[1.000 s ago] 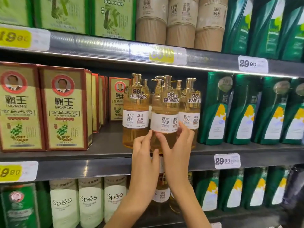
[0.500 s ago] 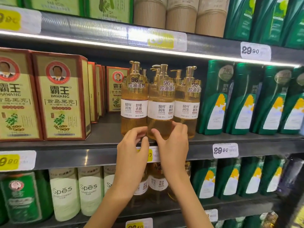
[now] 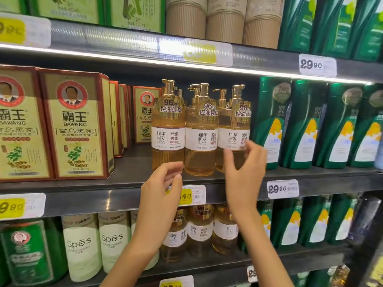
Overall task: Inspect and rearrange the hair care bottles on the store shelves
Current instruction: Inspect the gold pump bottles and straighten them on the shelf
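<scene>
Three amber pump bottles with gold caps and white labels stand side by side on the middle shelf (image 3: 128, 172): left bottle (image 3: 167, 129), middle bottle (image 3: 200, 139), right bottle (image 3: 232, 125). My right hand (image 3: 244, 172) is wrapped round the lower part of the right bottle, thumb on its front and fingers on its right side. My left hand (image 3: 161, 187) hovers at the shelf edge just below the left bottle, its fingers loosely curled and holding nothing. More pump bottles stand behind the front three, mostly hidden.
Yellow-and-red boxes (image 3: 76, 125) fill the shelf to the left, with a gap behind them. Dark green bottles (image 3: 302, 125) stand close on the right. Below are white Spes bottles (image 3: 81, 245), more amber bottles (image 3: 200, 230) and green ones. Price tags (image 3: 283, 188) line the shelf edges.
Both hands have left the middle bottle. My right hand moved right onto the right bottle, and my left hand drew back to the left, below the left bottle.
</scene>
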The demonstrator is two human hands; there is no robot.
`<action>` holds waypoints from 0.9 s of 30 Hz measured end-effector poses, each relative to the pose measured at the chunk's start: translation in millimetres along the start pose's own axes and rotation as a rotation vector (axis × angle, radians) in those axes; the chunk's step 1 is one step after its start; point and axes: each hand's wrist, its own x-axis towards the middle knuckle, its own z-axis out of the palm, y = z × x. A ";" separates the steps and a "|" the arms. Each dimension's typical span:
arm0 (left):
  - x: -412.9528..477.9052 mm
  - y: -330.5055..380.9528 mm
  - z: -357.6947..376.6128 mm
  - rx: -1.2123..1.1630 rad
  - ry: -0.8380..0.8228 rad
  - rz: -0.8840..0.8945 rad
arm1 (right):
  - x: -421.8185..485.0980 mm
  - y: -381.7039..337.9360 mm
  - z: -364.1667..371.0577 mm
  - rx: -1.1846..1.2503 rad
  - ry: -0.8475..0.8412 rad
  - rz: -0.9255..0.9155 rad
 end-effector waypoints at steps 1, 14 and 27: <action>0.5 0.3 -1.6 0.000 -0.001 0.003 | 12.7 1.8 -3.6 -0.003 0.008 0.007; -12.9 -0.6 -8.8 -0.038 0.000 -0.046 | 51.3 30.4 10.6 0.144 -0.336 0.276; -33.8 -0.3 -0.4 -0.189 -0.129 -0.087 | 22.9 -10.4 -37.6 0.201 -0.094 0.317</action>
